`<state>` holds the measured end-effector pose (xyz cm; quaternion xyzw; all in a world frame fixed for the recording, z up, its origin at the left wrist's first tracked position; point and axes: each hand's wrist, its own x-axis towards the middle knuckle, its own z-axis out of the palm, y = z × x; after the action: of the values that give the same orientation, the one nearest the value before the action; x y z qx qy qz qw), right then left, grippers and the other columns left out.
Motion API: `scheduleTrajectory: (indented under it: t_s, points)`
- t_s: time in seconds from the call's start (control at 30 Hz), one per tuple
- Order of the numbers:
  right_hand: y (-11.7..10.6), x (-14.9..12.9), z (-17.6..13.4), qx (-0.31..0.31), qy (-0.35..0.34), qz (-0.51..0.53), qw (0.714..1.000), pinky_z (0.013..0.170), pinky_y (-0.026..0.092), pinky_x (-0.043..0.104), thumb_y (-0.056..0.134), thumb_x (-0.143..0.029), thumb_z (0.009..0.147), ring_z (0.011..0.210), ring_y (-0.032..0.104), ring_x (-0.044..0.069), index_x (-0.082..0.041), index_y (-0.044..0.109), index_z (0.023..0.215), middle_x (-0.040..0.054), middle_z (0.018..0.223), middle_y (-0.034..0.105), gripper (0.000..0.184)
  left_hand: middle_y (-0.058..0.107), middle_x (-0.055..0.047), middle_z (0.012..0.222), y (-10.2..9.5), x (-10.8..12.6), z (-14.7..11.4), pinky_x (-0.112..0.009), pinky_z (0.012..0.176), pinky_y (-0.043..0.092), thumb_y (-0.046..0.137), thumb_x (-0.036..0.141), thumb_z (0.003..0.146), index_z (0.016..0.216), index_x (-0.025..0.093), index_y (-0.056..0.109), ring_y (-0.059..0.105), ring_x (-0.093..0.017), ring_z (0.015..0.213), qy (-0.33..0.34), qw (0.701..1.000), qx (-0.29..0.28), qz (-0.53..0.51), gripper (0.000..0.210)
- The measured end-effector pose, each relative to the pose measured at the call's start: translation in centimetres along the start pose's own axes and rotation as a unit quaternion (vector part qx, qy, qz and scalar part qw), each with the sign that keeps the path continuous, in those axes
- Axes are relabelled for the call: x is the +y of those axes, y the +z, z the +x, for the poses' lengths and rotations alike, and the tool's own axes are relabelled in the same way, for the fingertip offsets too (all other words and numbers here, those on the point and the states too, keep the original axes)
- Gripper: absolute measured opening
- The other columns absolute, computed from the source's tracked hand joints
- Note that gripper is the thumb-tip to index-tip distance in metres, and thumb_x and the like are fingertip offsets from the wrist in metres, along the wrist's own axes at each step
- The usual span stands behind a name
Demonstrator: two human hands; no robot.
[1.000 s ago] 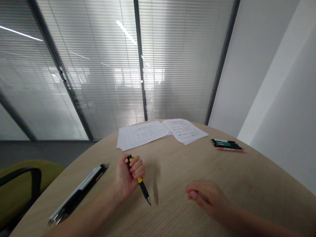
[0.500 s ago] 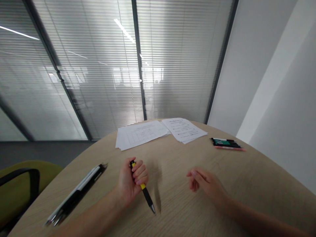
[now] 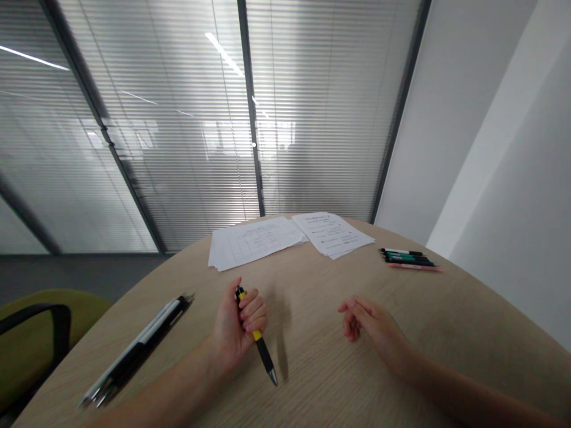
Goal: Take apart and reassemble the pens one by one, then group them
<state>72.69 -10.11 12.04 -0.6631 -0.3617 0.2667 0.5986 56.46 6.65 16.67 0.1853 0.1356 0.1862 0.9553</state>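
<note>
My left hand [image 3: 239, 324] is wrapped round a yellow and black ballpoint pen [image 3: 264, 355], its metal tip slanting down to the right above the table. The thumb is raised just over the pen's top end. To the right, my right hand [image 3: 368, 324] hovers above the table with loosely curled fingers, thumb against the index finger, and nothing shows in it. A bundle of black and white pens [image 3: 138, 351] lies left of my left forearm.
Printed paper sheets [image 3: 254, 241] and a second stack of sheets [image 3: 332, 233] lie at the far side of the round wooden table [image 3: 307, 297]. Several pens [image 3: 408, 259] sit at the right edge. A green chair [image 3: 27, 351] with a black armrest stands at the left.
My left thumb has lifted off the top of the pen. The pen's tip has shifted slightly up and left. My right hand has barely moved.
</note>
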Motion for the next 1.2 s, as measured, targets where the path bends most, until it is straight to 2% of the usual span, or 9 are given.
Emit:
scheduleTrajectory:
  t_s: [0.37,0.57,0.7,0.77,0.83,0.93,1.03,1.13,1.2]
  points:
    - [0.0,0.4,0.1,-0.004,0.004,-0.013,1.000,0.044,0.038,0.023,0.042,-0.056,0.071,0.041,0.048,0.010,-0.017,0.054,0.069,-0.0028,0.046,0.052,0.041,0.008,0.010,0.039,-0.2,0.0,-0.1,-0.014,0.024,0.021,0.033,0.027,0.078,0.041,0.020,0.024,0.016,-0.005,0.026,0.009,1.000,-0.013,0.006,0.040]
    - [0.1,0.1,0.0,-0.007,0.006,-0.020,1.000,0.045,0.038,0.024,0.040,-0.055,0.072,0.042,0.048,0.011,-0.017,0.054,0.069,-0.0024,0.047,0.052,0.041,0.008,0.010,0.040,0.2,-0.1,0.0,-0.013,0.025,0.021,0.024,0.036,0.085,0.040,0.019,0.026,0.014,-0.004,0.027,0.001,1.000,0.002,-0.015,0.048]
    - [0.1,0.4,0.2,-0.024,-0.002,-0.039,0.999,0.044,0.038,0.024,0.039,-0.056,0.073,0.041,0.048,0.011,-0.017,0.054,0.068,-0.0022,0.046,0.052,0.041,0.014,0.009,0.038,0.9,-0.4,-0.2,-0.013,0.028,0.027,0.024,0.046,0.084,0.041,0.017,0.032,0.022,-0.004,0.028,0.008,1.000,-0.023,0.005,0.052]
    - [0.1,0.5,0.2,-0.036,-0.015,-0.056,0.998,0.044,0.038,0.023,0.037,-0.056,0.074,0.041,0.048,0.011,-0.017,0.054,0.069,-0.0016,0.047,0.052,0.042,0.024,0.007,0.039,1.4,-0.7,-0.4,-0.016,0.035,0.037,0.030,0.048,0.082,0.046,0.016,0.039,0.030,-0.005,0.032,0.022,0.999,-0.036,0.030,0.049]
    - [0.2,0.5,-0.1,-0.056,-0.030,-0.079,0.995,0.046,0.039,0.023,0.035,-0.054,0.077,0.043,0.049,0.011,-0.016,0.055,0.071,-0.0004,0.050,0.053,0.043,0.037,0.004,0.045,1.7,-1.2,-0.6,-0.023,0.050,0.046,0.041,0.042,0.079,0.054,0.014,0.047,0.040,-0.007,0.040,0.029,0.997,-0.043,0.057,0.038]
    - [0.4,0.0,-0.6,-0.111,-0.087,-0.146,0.979,0.051,0.040,0.023,0.032,-0.049,0.081,0.051,0.052,0.011,-0.016,0.057,0.074,0.0014,0.057,0.057,0.041,0.051,-0.001,0.057,1.9,-2.1,-0.9,-0.031,0.070,0.047,0.054,0.025,0.068,0.062,0.014,0.052,0.053,-0.013,0.058,0.027,0.995,-0.053,0.080,0.013]
    - [0.5,-0.6,-1.2,-0.161,-0.162,-0.222,0.948,0.060,0.041,0.023,0.032,-0.042,0.084,0.060,0.054,0.012,-0.017,0.058,0.074,0.0018,0.065,0.061,0.037,0.058,-0.005,0.066,1.9,-2.8,-1.2,-0.031,0.075,0.044,0.058,0.020,0.061,0.061,0.013,0.053,0.057,-0.018,0.072,0.006,0.995,-0.053,0.089,0.008]
    - [0.5,-0.9,-1.4,-0.174,-0.182,-0.240,0.938,0.062,0.041,0.023,0.030,-0.039,0.085,0.063,0.055,0.013,-0.017,0.058,0.073,0.0026,0.067,0.062,0.038,0.052,-0.001,0.054,2.0,-2.9,-1.2,-0.028,0.064,0.046,0.055,0.029,0.067,0.058,0.014,0.052,0.053,-0.013,0.054,-0.026,0.993,-0.064,0.094,0.017]
    - [0.5,-0.8,-1.3,-0.167,-0.174,-0.237,0.941,0.060,0.041,0.023,0.028,-0.040,0.085,0.060,0.055,0.013,-0.016,0.059,0.073,0.0032,0.064,0.062,0.041,0.040,0.004,0.043,2.0,-2.7,-1.2,-0.024,0.053,0.043,0.051,0.030,0.070,0.052,0.014,0.049,0.040,-0.007,0.039,-0.039,0.992,-0.078,0.092,0.024]
